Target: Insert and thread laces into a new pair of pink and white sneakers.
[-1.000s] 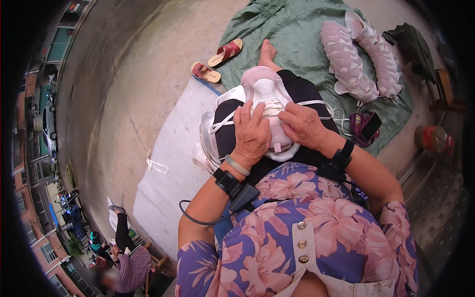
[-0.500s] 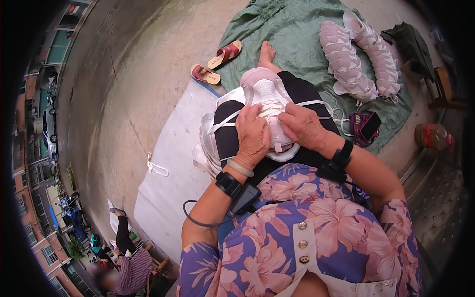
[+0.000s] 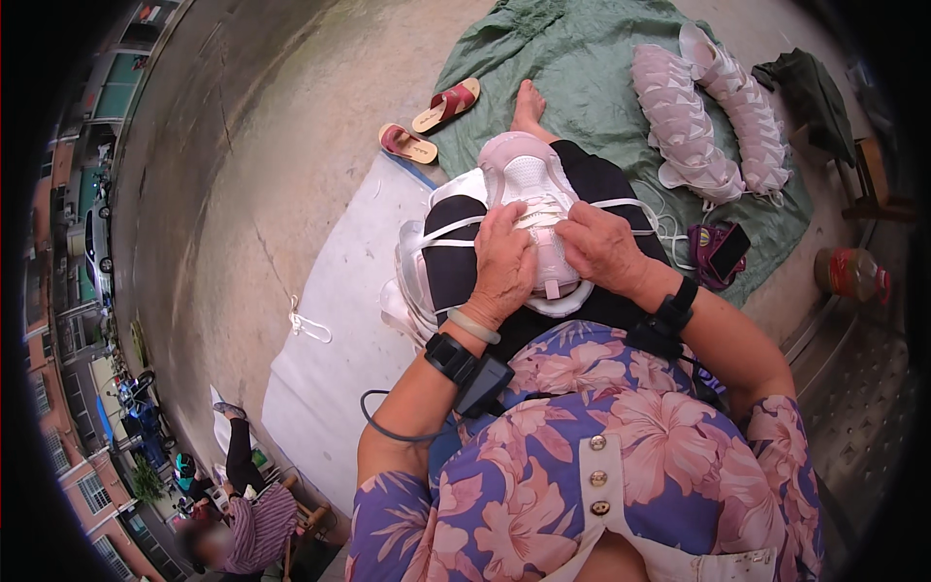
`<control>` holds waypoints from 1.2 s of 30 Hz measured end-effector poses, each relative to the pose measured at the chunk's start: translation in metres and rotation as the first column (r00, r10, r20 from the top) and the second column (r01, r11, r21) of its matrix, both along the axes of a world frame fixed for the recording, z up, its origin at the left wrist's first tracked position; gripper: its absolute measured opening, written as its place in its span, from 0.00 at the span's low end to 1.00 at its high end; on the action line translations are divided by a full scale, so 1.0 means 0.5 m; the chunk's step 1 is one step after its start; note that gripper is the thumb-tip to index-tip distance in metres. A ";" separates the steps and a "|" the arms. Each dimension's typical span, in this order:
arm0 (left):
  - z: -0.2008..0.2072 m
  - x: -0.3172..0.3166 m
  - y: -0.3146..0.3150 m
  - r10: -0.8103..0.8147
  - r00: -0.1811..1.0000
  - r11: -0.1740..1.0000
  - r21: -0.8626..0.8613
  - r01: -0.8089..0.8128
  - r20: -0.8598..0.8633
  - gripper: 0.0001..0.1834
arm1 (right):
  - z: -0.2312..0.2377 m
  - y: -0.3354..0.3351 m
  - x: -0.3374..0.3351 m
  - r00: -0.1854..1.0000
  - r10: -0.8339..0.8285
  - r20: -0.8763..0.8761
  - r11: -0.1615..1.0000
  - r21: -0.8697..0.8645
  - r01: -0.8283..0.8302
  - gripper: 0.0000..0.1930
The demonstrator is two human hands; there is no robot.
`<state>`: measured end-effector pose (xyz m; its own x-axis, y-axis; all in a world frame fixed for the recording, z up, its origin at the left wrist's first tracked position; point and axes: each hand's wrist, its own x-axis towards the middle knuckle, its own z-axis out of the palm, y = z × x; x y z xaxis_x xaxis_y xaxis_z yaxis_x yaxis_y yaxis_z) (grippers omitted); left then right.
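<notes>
A pink and white sneaker (image 3: pixel 524 165) lies across my lap, its toe pointing away from me. White shoelace (image 3: pixel 541 211) crosses its lacing area, and the loose ends trail out to both sides over my dark trousers. My left hand (image 3: pixel 502 260) is closed at the left row of eyelets, with its fingertips pinched at the lace. On the opposite side my right hand (image 3: pixel 601 247) is likewise closed, thumb and fingers pressed together at the lacing. The fingers partly cover what they pinch. More pale shoe parts (image 3: pixel 407 291) sit beside my left thigh.
Two long stacks of pink-white shoe uppers (image 3: pixel 684 126) lie on a green cloth (image 3: pixel 582 48). A phone (image 3: pixel 727 250) rests on a purple pouch (image 3: pixel 700 272), near a lidded jar (image 3: pixel 846 272). Red sandals (image 3: pixel 446 105), a white sheet (image 3: pixel 320 407) and a seated person (image 3: pixel 260 529) are leftward.
The whole view has shifted slightly. Both hands stay at the lacing, the right fingers drawn in a little; the sneaker keeps its place on my lap.
</notes>
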<state>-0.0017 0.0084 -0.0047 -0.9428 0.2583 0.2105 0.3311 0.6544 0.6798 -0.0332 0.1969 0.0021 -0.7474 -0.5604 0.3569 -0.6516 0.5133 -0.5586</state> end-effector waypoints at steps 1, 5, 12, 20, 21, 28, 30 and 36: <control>0.003 -0.003 -0.003 -0.020 1.000 0.998 0.053 0.020 0.009 0.05 | -0.002 0.000 0.001 1.000 0.001 0.001 1.000 0.000 -0.001 0.07; 0.012 -0.021 -0.007 -0.044 0.998 0.999 0.004 0.044 0.043 0.05 | -0.003 -0.002 0.002 0.997 -0.017 0.074 0.998 -0.056 0.021 0.09; 0.030 -0.021 -0.008 -0.084 0.995 0.996 -0.031 0.085 0.046 0.06 | 0.002 -0.002 0.001 0.998 -0.025 0.064 1.000 -0.008 0.026 0.10; 0.022 -0.012 0.012 -0.018 0.999 0.990 -0.140 0.012 -0.042 0.06 | 0.008 -0.014 0.002 0.997 -0.038 0.073 0.999 0.027 0.036 0.08; 0.015 -0.015 0.022 0.008 0.997 0.979 -0.201 -0.024 -0.081 0.07 | 0.007 -0.016 0.002 0.996 -0.042 0.072 0.998 0.046 0.039 0.07; 0.005 -0.011 0.025 0.034 0.995 0.974 -0.219 -0.054 -0.094 0.08 | -0.005 -0.023 0.002 0.998 -0.037 0.042 0.998 0.047 0.035 0.05; 0.007 -0.008 0.027 0.037 0.995 0.973 -0.225 -0.056 -0.090 0.08 | -0.007 -0.026 0.001 0.999 -0.038 -0.002 0.997 0.059 0.038 0.05; 0.025 -0.013 0.002 0.053 0.998 0.976 -0.214 -0.044 0.038 0.06 | 0.020 0.013 -0.001 0.980 -0.096 0.172 0.987 -0.108 0.116 0.03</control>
